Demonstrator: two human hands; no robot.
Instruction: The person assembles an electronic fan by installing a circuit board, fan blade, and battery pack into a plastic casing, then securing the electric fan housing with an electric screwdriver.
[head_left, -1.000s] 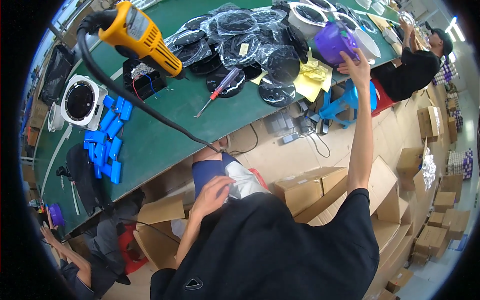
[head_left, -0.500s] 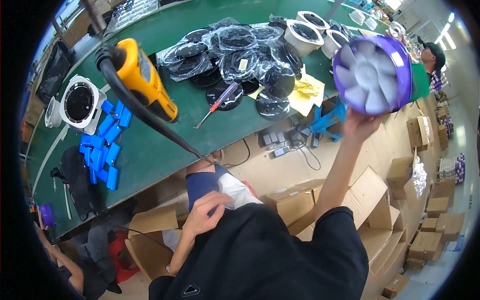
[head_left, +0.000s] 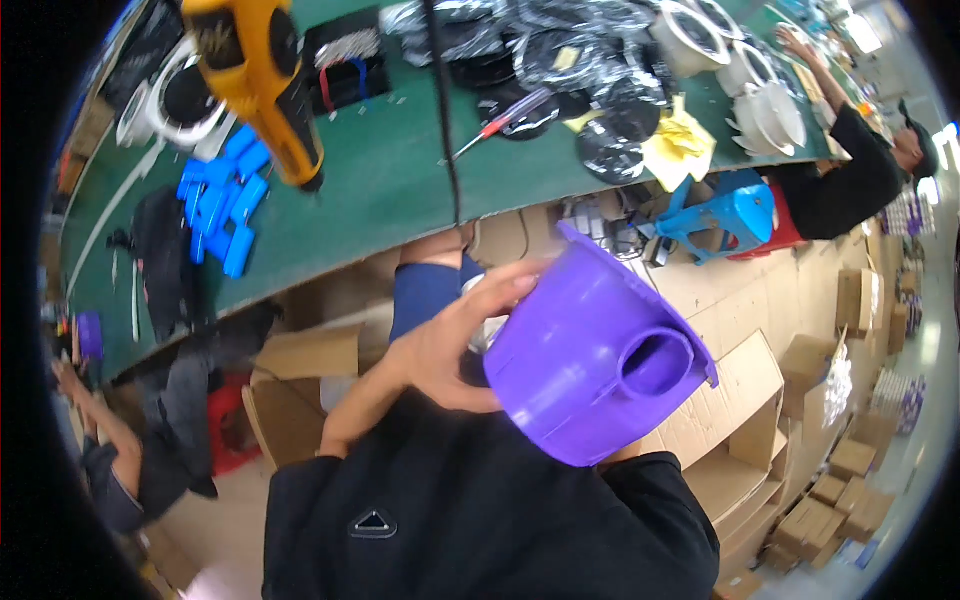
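A purple plastic fan housing (head_left: 590, 350), with a round side port and a flanged rim, is held in the air in front of my chest. My left hand (head_left: 455, 345) is at its left end, fingers and thumb curved around the edge. The housing hides my right hand; only a strip of the right forearm (head_left: 626, 454) shows below it. The white fan blades are out of sight from this side.
A yellow-and-black power tool (head_left: 262, 85) hangs over the green table (head_left: 370, 200). On the table are a screwdriver (head_left: 505, 122), blue wrapped blocks (head_left: 222, 205), bagged black discs (head_left: 590, 60) and white rings (head_left: 690, 38). Open cartons (head_left: 725, 415) stand below. Co-workers sit left and right.
The purple housing has come down and left from the upper right to my chest, turning so its blades no longer show. My left hand has risen to it. My view has shifted.
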